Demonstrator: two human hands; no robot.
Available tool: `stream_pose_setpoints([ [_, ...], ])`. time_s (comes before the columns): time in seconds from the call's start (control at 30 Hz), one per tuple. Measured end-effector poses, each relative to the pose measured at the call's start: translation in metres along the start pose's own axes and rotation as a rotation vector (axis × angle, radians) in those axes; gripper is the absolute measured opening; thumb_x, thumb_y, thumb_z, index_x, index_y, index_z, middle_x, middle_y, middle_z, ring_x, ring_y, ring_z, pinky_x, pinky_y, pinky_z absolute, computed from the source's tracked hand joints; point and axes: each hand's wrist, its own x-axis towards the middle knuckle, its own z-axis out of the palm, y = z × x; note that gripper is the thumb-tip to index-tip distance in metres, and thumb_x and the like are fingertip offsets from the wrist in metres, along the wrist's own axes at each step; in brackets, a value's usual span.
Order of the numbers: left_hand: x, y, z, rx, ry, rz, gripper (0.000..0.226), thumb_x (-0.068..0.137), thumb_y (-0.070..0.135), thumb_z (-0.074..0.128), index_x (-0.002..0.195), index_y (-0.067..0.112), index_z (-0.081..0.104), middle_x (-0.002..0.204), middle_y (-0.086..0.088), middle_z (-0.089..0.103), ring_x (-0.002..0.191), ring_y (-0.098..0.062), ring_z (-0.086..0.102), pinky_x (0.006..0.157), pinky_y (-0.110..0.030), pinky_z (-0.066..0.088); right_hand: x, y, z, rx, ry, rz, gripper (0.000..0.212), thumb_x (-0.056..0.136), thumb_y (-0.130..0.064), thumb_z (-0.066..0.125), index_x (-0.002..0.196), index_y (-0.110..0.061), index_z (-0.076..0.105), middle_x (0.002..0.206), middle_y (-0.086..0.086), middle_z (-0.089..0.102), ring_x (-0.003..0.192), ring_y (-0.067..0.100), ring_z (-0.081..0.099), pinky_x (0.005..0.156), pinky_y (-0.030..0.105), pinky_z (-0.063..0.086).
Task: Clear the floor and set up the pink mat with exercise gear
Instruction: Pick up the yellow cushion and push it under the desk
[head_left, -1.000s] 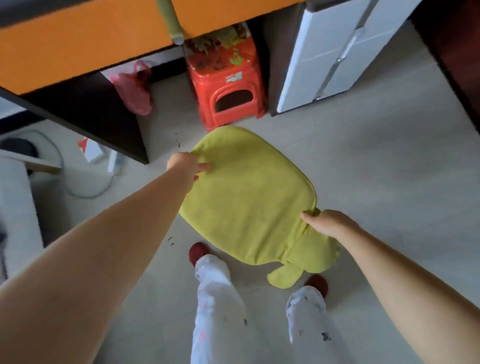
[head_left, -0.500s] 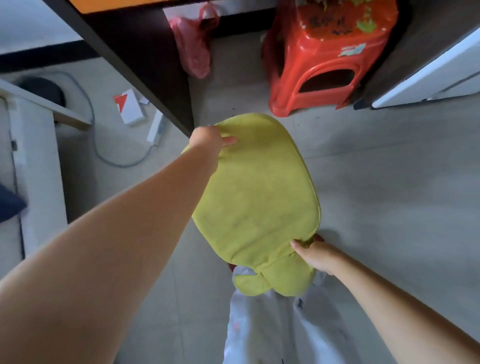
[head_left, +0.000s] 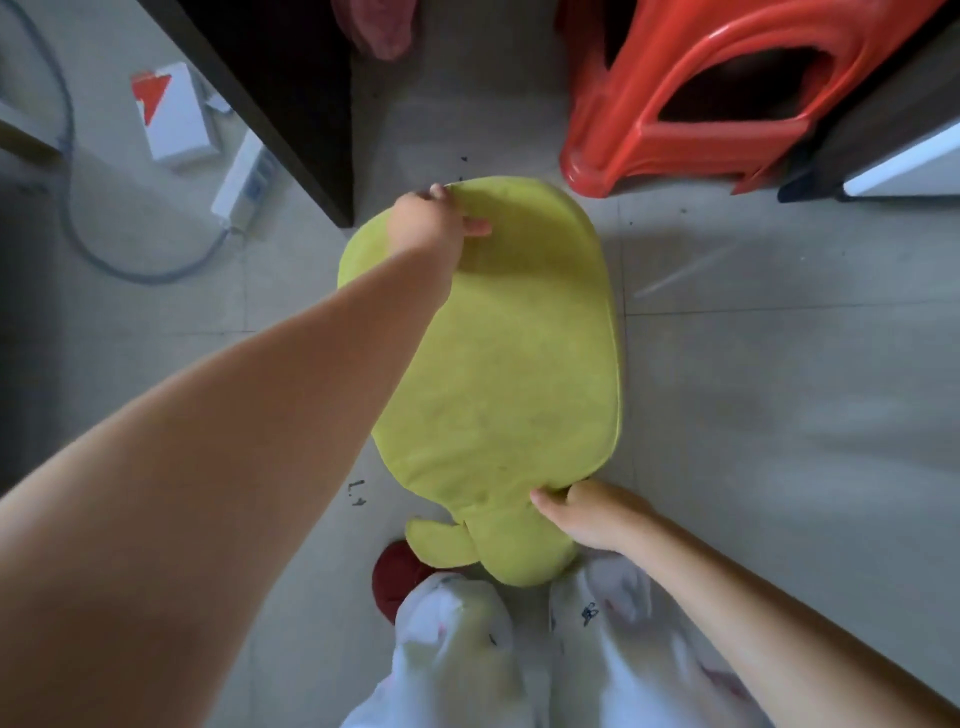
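Observation:
A yellow-green, animal-shaped cushion mat (head_left: 509, 374) stretches lengthwise in front of me, low over the tiled floor. My left hand (head_left: 428, 221) pinches its far edge near the dark desk leg. My right hand (head_left: 587, 517) grips its near end, where a small flap sticks out to the left. Whether the cushion touches the floor I cannot tell. No pink mat or exercise gear is in view.
A red plastic stool (head_left: 701, 93) stands at the far right. A dark desk panel (head_left: 280, 98) rises at the far left, with a pink bag (head_left: 379, 26) behind it. A white power strip (head_left: 241, 179), grey cable (head_left: 130, 265) and small box (head_left: 174, 114) lie left. My feet in red slippers (head_left: 397, 574) are below.
The view has dropped closer to the floor and stool. The cushion has turned from a slant to lengthwise and come down lower, both hands keeping their hold on its two ends.

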Motion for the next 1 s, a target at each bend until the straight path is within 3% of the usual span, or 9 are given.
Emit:
stream_pose_setpoints([
  [0.07, 0.010, 0.002, 0.011, 0.060, 0.004, 0.052, 0.042, 0.104, 0.024, 0.025, 0.140, 0.005, 0.037, 0.118, -0.010, 0.070, 0.123, -0.018, 0.056, 0.076, -0.022, 0.048, 0.013, 0.000, -0.011, -0.039, 0.013, -0.042, 0.062, 0.093, -0.060, 0.021, 0.067, -0.013, 0.052, 0.072, 0.004, 0.053, 0.086, 0.023, 0.055, 0.069, 0.027, 0.036],
  [0.2, 0.042, 0.011, 0.040, 0.143, 0.053, 0.218, 0.040, 0.103, 0.022, 0.032, 0.136, 0.003, 0.042, 0.125, -0.013, 0.065, 0.124, -0.021, 0.054, 0.101, -0.027, 0.043, 0.036, 0.000, -0.040, -0.171, 0.020, -0.151, 0.063, 0.094, -0.059, 0.019, 0.056, -0.013, 0.040, 0.060, 0.002, 0.041, 0.057, 0.015, 0.042, 0.053, 0.025, 0.030],
  [0.33, 0.064, 0.005, 0.055, 0.373, 0.176, 0.389, 0.039, 0.102, 0.018, 0.028, 0.123, 0.002, 0.057, 0.116, -0.016, 0.068, 0.116, -0.026, 0.059, 0.094, -0.028, 0.045, 0.049, 0.003, -0.057, -0.339, -0.002, -0.253, 0.062, 0.094, -0.059, 0.021, 0.053, -0.014, 0.036, 0.058, 0.000, 0.038, 0.053, 0.011, 0.037, 0.052, 0.023, 0.029],
  [0.5, 0.078, -0.006, 0.059, 0.561, 0.313, 0.486, 0.042, 0.103, 0.022, 0.025, 0.126, -0.001, 0.052, 0.129, -0.020, 0.058, 0.122, -0.033, 0.053, 0.099, -0.035, 0.042, 0.052, 0.005, -0.067, -0.409, 0.129, -0.310, 0.053, 0.098, -0.041, 0.029, 0.055, -0.014, 0.040, 0.058, 0.000, 0.041, 0.053, 0.010, 0.036, 0.052, 0.022, 0.029],
  [0.63, 0.077, -0.017, 0.051, 0.658, 0.310, 0.548, 0.036, 0.100, 0.014, 0.031, 0.122, -0.002, 0.054, 0.126, -0.021, 0.058, 0.117, -0.035, 0.055, 0.093, -0.038, 0.044, 0.045, 0.009, -0.082, -0.448, 0.440, -0.321, 0.044, 0.092, -0.027, 0.039, 0.049, -0.015, 0.038, 0.053, 0.001, 0.042, 0.050, 0.016, 0.037, 0.048, 0.025, 0.026],
  [0.73, 0.065, -0.036, 0.044, 0.689, 0.283, 0.634, 0.032, 0.094, 0.012, 0.037, 0.118, 0.001, 0.055, 0.117, -0.020, 0.061, 0.114, -0.034, 0.054, 0.088, -0.039, 0.046, 0.053, 0.017, -0.089, -0.240, 1.069, -0.536, 0.035, 0.087, -0.033, 0.051, 0.058, -0.013, 0.057, 0.057, 0.002, 0.054, 0.060, 0.023, 0.051, 0.050, 0.021, 0.030],
  [0.8, 0.050, -0.065, 0.038, 0.764, 0.273, 0.717, 0.033, 0.094, 0.018, 0.041, 0.122, 0.005, 0.052, 0.124, -0.015, 0.058, 0.123, -0.030, 0.045, 0.098, -0.039, 0.038, 0.070, 0.025, -0.089, -0.115, 1.465, -0.653, 0.037, 0.078, -0.035, 0.054, 0.071, -0.003, 0.069, 0.072, 0.013, 0.067, 0.070, 0.029, 0.060, 0.062, 0.028, 0.038],
  [0.87, 0.036, -0.105, 0.026, 0.849, 0.285, 0.871, 0.040, 0.091, 0.027, 0.042, 0.121, 0.004, 0.056, 0.130, -0.015, 0.056, 0.127, -0.034, 0.045, 0.104, -0.045, 0.034, 0.094, 0.026, -0.079, -0.102, 1.520, -0.689, 0.046, 0.079, -0.040, 0.053, 0.085, 0.002, 0.072, 0.095, 0.022, 0.069, 0.094, 0.031, 0.054, 0.082, 0.035, 0.041],
  [1.0, 0.023, -0.180, 0.006, 0.945, 0.372, 1.009, 0.051, 0.082, 0.037, 0.040, 0.110, 0.002, 0.064, 0.123, -0.025, 0.062, 0.119, -0.047, 0.053, 0.091, -0.068, 0.038, 0.119, 0.022, -0.051, -0.122, 1.491, -0.758, 0.058, 0.094, -0.050, 0.027, 0.110, -0.005, 0.060, 0.122, 0.024, 0.061, 0.123, 0.032, 0.036, 0.105, 0.042, 0.031],
])
